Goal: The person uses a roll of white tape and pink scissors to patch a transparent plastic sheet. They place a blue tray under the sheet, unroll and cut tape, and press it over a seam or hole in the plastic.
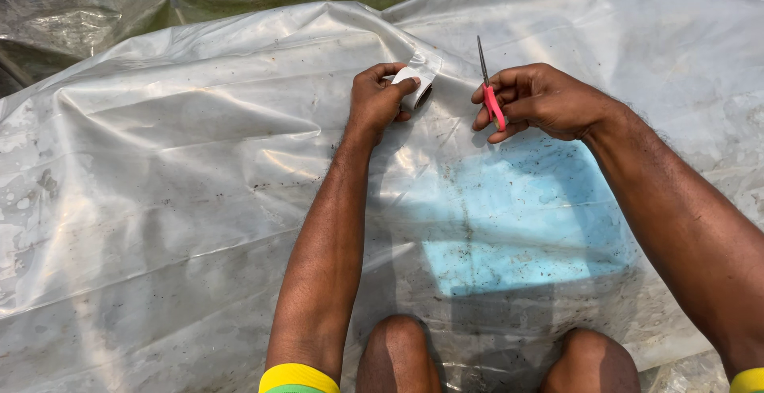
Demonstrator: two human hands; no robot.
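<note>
Plastic sheeting (183,202), clear and creased, covered the whole ground ahead of the person, speckled with dirt and dried water marks. No container showed anywhere; nothing sat in or on anything but the sheet itself.

Left hand (377,99) was closed around a roll of tape (415,84), pale and translucent, fingers curled over its top and thumb pressed on its near face. The roll's dark core opening faced toward the right hand. A short tail of tape rose from the roll just beyond the fingertips, lying against a raised fold of the sheet.

Right hand (541,100) gripped scissors (488,83) with red-pink handles, fingers wrapped tight about the handles. The grey blades stood up past the knuckles, pointing away from the person, seemingly closed or nearly so. Scissors lay on the thumb side of the right hand, between the two hands, near the roll but apart from it.

Under the sheet, nearer the body than the right hand and below its wrist, a light blue patch (517,226) showed through the plastic. Both knees (398,353) sat close under the forearms, pressing on the sheet's near edge. Yellow sleeve cuffs (296,377) showed at the upper arms.
</note>
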